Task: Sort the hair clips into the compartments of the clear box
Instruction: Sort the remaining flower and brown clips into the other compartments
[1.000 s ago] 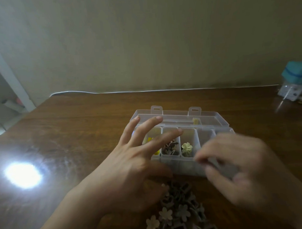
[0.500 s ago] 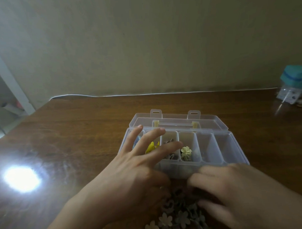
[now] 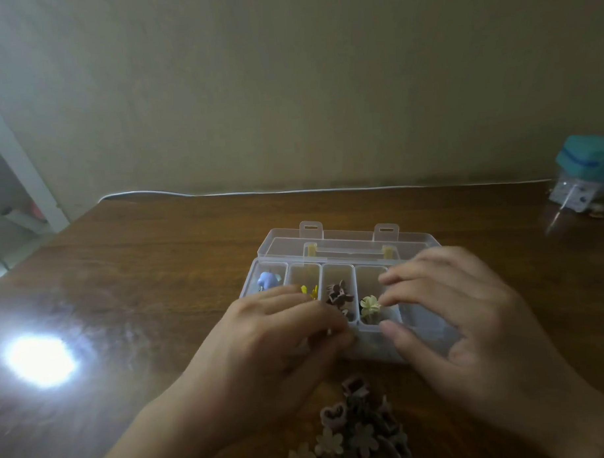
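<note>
Sorting under way. Clear plastic compartment box (image 3: 338, 243) open, lid folded back beyond the fingertips. Left hand (image 3: 264, 360) curled over the near-left rim, fingers bent; cannot tell if anything sits inside them, too blurred. Right hand (image 3: 468, 329) loosely spread over the right compartments, thumb and forefinger apart, nothing visibly gripped, though motion blur leaves that uncertain.

Already sorted: lilac clip (image 3: 269, 280) beyond the left knuckles, yellow clip (image 3: 309, 292) touching the left fingertips, dark brown clips (image 3: 337, 296) between the two hands, pale cream flower clip (image 3: 370, 303) just off the right forefinger. Unsorted pile of brown and beige flower hair clips (image 3: 359, 429) below both palms, near the wrists.

Likely next: pick one clip from the pile, match colour, drop straight down. Best to steady the box with the left, pinch by the petal, avoid dragging neighbours out.

Dark wooden tabletop (image 3: 158, 268), glossy, hard lamp glare far left of the left hand. Plain wall behind; white cable along the table's back edge; teal-lidded clear jar (image 3: 586, 174) far right.
</note>
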Tool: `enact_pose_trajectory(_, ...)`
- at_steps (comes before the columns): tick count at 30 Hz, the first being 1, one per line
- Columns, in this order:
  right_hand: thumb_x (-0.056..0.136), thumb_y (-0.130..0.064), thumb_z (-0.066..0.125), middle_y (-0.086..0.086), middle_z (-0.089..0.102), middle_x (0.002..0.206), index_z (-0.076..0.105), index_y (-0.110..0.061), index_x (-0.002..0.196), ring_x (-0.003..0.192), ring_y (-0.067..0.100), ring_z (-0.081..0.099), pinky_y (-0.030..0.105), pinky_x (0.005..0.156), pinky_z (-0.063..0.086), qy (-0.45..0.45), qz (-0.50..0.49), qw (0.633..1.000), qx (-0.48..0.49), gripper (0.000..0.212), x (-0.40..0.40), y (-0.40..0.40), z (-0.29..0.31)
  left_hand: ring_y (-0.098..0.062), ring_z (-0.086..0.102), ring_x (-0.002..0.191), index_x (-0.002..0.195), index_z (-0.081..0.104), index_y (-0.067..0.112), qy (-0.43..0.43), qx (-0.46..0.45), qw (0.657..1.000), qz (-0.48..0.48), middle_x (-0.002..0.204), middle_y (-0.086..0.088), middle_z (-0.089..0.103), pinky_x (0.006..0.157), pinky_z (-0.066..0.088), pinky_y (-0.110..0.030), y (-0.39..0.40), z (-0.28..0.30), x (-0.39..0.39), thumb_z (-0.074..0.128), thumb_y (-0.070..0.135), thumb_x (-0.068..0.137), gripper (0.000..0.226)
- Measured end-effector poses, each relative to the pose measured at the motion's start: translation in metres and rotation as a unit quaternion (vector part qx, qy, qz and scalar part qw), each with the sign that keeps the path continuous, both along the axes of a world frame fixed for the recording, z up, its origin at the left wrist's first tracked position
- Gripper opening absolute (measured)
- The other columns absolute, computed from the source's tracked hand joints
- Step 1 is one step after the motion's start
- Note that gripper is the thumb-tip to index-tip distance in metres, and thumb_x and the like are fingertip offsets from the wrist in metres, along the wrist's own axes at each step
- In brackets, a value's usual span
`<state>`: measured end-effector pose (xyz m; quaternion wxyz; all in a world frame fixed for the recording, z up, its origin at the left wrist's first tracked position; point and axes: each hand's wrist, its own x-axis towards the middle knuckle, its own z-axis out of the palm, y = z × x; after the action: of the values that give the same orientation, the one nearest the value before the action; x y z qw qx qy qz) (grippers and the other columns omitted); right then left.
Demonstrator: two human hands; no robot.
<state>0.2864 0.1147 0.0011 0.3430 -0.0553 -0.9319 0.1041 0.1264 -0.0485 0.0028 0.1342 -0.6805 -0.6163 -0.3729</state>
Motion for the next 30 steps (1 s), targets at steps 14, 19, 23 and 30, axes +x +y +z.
enact_pose_trajectory(14,0.083,-0.040,0.061,-0.016,0.057,0.092,0.060,-0.030,0.091,0.093,0.006,0.057,0.030,0.074,0.048,0.068,0.006,0.994,-0.087,0.013,0.002,0.002,-0.001,0.004,0.053,0.059,0.104,0.066,0.025,-0.083,-0.102,0.991,-0.023,0.077,0.017,0.060,0.054,0.044,-0.013,0.002,-0.003,0.015,0.069,0.021,0.089,0.016)
enact_pose_trajectory(19,0.079,-0.043,0.057,-0.020,0.057,0.091,0.057,-0.038,0.084,0.097,0.002,0.054,0.035,0.080,0.050,-0.001,-0.048,0.995,-0.083,0.007,-0.006,0.003,-0.005,-0.003,0.063,0.079,0.122,0.054,0.041,0.044,-0.253,0.966,-0.008,0.098,0.016,0.069,0.065,0.053,-0.022,0.000,-0.002,0.014,0.050,0.043,0.094,0.028)
enact_pose_trajectory(23,0.082,-0.043,0.056,-0.021,0.064,0.094,0.064,-0.032,0.080,0.107,0.008,0.054,0.037,0.087,0.047,-0.002,-0.047,0.997,-0.056,0.013,-0.004,0.000,-0.001,-0.012,0.067,0.088,0.126,0.050,0.039,0.082,-0.291,0.953,0.005,0.104,0.010,0.071,0.074,0.054,-0.030,0.001,-0.004,0.014,0.032,0.046,0.099,0.033)
enact_pose_trajectory(30,0.086,-0.029,0.062,-0.015,0.059,0.073,0.068,-0.023,0.083,0.064,-0.002,0.052,0.013,0.060,0.042,-0.011,0.088,0.996,-0.015,0.009,0.013,-0.013,0.016,-0.018,0.067,0.088,0.131,0.038,0.043,0.090,-0.347,0.933,0.014,0.104,0.003,0.071,0.076,0.055,-0.036,-0.001,-0.012,0.008,0.037,0.034,0.100,0.032)
